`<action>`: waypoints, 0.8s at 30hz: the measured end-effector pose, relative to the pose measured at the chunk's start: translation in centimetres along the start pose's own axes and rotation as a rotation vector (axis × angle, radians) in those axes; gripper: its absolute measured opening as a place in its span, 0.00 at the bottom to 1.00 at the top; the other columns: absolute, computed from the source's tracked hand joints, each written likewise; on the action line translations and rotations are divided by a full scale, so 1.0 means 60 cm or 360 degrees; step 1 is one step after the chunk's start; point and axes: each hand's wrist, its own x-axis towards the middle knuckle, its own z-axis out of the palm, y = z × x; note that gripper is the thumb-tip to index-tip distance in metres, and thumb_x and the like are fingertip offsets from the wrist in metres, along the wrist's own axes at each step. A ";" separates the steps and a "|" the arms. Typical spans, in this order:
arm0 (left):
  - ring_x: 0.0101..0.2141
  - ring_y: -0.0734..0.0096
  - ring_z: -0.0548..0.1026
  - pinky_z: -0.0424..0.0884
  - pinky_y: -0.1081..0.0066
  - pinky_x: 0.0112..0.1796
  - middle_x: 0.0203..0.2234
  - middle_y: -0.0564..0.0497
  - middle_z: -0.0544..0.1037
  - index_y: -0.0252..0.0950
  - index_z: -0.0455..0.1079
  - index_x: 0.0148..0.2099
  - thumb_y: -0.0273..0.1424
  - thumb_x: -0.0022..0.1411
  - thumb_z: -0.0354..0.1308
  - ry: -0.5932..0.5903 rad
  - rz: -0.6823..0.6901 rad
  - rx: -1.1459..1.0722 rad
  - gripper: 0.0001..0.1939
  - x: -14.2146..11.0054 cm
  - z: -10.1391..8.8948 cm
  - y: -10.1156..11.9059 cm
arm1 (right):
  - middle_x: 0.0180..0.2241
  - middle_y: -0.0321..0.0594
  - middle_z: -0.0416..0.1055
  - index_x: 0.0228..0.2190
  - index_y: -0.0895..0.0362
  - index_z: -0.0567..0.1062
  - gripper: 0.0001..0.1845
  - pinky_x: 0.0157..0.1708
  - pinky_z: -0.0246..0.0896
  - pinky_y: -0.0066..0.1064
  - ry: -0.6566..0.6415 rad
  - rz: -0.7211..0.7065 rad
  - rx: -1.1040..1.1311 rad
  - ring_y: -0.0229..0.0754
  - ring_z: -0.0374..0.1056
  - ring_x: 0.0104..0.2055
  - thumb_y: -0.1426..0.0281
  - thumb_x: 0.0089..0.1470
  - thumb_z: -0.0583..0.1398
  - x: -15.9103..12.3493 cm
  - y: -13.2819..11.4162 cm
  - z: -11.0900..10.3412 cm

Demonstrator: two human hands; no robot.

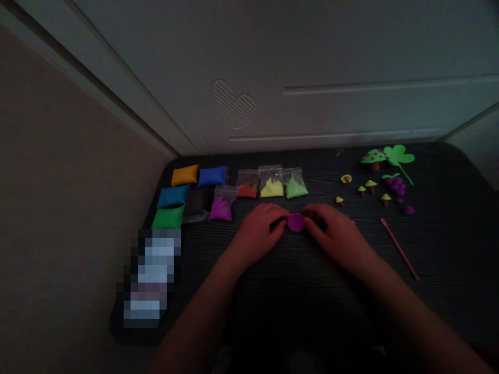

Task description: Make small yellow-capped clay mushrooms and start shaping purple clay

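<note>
A flat round disc of purple modelling clay [296, 223] is between my two hands, just above or on the dark table [273, 291]; I cannot tell which. My left hand [260, 228] pinches its left edge between thumb and fingers. At the opposite edge, the thumb and fingertips of my right hand [334, 231] close on the disc too. Beyond my left hand lies an opened bag of purple clay [222, 205]. Right of my right hand rests a thin pink modelling tool [399, 249]. A small pinkish tip shows just behind the right hand, mostly hidden.
Clay bags in orange [185, 175], blue [211, 176], green [168, 216], red [247, 186], yellow [272, 184] and light green [295, 185] lie left and behind. Small clay mushrooms [371, 186], purple grapes [395, 184] and a green clover [398, 156] stand far right. A panelled wall [312, 62] bounds the back.
</note>
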 end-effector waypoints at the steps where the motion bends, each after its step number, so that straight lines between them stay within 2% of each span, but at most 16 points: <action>1: 0.43 0.69 0.68 0.65 0.65 0.46 0.40 0.51 0.73 0.38 0.69 0.43 0.27 0.60 0.51 -0.0021 0.0059 0.0005 0.10 -0.004 -0.001 -0.003 | 0.40 0.41 0.70 0.44 0.55 0.68 0.13 0.42 0.61 0.36 -0.0052 -0.0067 0.0069 0.42 0.66 0.41 0.68 0.56 0.53 -0.002 0.004 -0.004; 4: 0.45 0.66 0.66 0.64 0.62 0.47 0.42 0.50 0.71 0.41 0.70 0.45 0.29 0.57 0.55 0.0001 0.0187 0.0097 0.12 -0.010 0.001 -0.008 | 0.44 0.41 0.67 0.45 0.53 0.68 0.15 0.47 0.60 0.36 -0.0192 -0.0258 0.0050 0.42 0.63 0.45 0.73 0.55 0.54 -0.008 0.015 -0.010; 9: 0.44 0.64 0.63 0.64 0.61 0.45 0.42 0.49 0.70 0.43 0.73 0.41 0.33 0.58 0.55 0.0074 0.0270 0.0237 0.09 -0.007 0.011 -0.006 | 0.42 0.42 0.68 0.43 0.54 0.71 0.14 0.45 0.60 0.40 -0.0226 -0.0374 -0.0162 0.45 0.63 0.44 0.73 0.55 0.54 -0.009 0.023 -0.004; 14: 0.44 0.65 0.63 0.64 0.61 0.45 0.40 0.49 0.71 0.42 0.74 0.37 0.34 0.58 0.55 0.0102 0.0272 0.0213 0.08 -0.012 0.012 -0.009 | 0.38 0.41 0.69 0.40 0.55 0.72 0.11 0.43 0.61 0.38 -0.0241 -0.0419 -0.0191 0.43 0.64 0.40 0.70 0.56 0.53 -0.011 0.021 -0.001; 19: 0.44 0.64 0.64 0.64 0.60 0.46 0.41 0.49 0.71 0.40 0.73 0.39 0.30 0.58 0.54 0.0066 0.0266 0.0183 0.08 -0.020 0.014 -0.003 | 0.36 0.40 0.70 0.39 0.55 0.72 0.10 0.40 0.59 0.37 -0.0244 -0.0473 -0.0246 0.43 0.64 0.38 0.69 0.56 0.54 -0.016 0.024 0.002; 24: 0.43 0.65 0.63 0.63 0.62 0.45 0.38 0.50 0.72 0.41 0.73 0.39 0.31 0.58 0.55 0.0031 0.0302 0.0190 0.08 -0.018 0.016 0.000 | 0.35 0.39 0.70 0.38 0.54 0.72 0.09 0.39 0.56 0.36 -0.0258 -0.0490 -0.0271 0.43 0.63 0.37 0.68 0.56 0.54 -0.015 0.023 0.004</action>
